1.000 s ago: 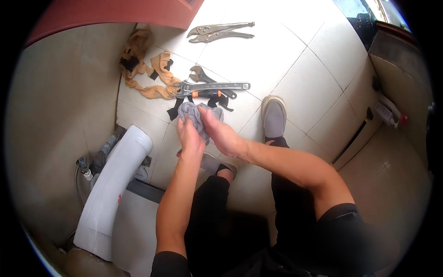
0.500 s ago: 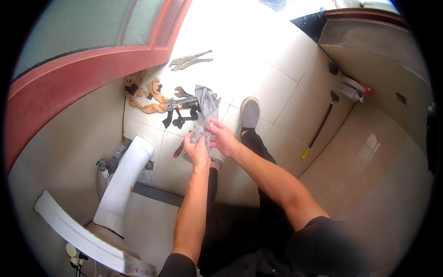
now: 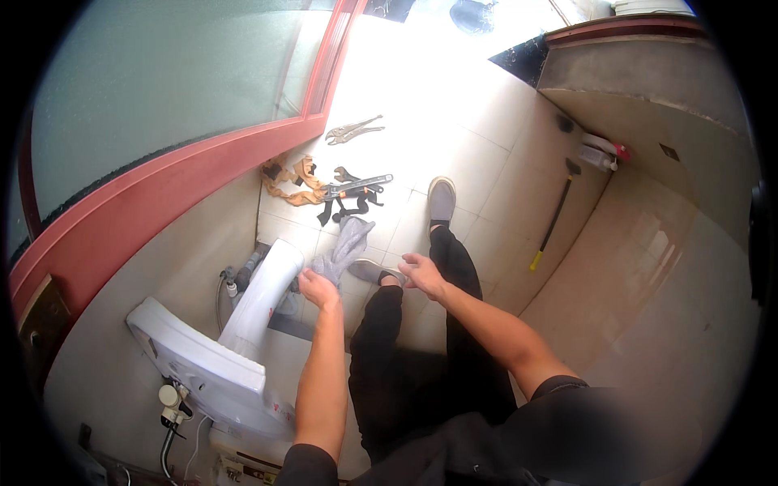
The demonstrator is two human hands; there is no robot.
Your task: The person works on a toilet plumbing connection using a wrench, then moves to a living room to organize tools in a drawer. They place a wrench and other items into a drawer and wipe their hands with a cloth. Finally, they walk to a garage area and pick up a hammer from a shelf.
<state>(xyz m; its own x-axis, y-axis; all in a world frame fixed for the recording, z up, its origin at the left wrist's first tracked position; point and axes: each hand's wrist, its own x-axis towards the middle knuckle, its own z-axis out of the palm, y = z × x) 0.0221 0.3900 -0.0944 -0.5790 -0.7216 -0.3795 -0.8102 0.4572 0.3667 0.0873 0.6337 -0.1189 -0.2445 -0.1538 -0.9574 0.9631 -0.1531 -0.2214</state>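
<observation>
My left hand (image 3: 319, 290) is closed on one end of a crumpled grey cloth (image 3: 350, 241), close beside the white basin pedestal (image 3: 263, 290). The cloth's loose part stretches away from the hand toward the tools on the floor. Off to the right, above my legs, my right hand (image 3: 422, 274) has its fingers apart and holds nothing. Beyond the cloth lie an adjustable wrench (image 3: 356, 185), a second wrench (image 3: 344, 173) and locking pliers (image 3: 353, 130). A tan strap-like tool belt (image 3: 296, 193) lies against the wall beside them.
A white washbasin (image 3: 203, 364) with pipework is at the lower left. The red-framed glass door (image 3: 194, 166) stands along the left. By the right wall lie a long-handled hammer (image 3: 555, 215) with a yellow end and a plastic bottle (image 3: 598, 156).
My left hand has moved left toward the pedestal with the cloth. My right hand has come off the cloth and moved right. The whole view has shifted, showing more of the basin.
</observation>
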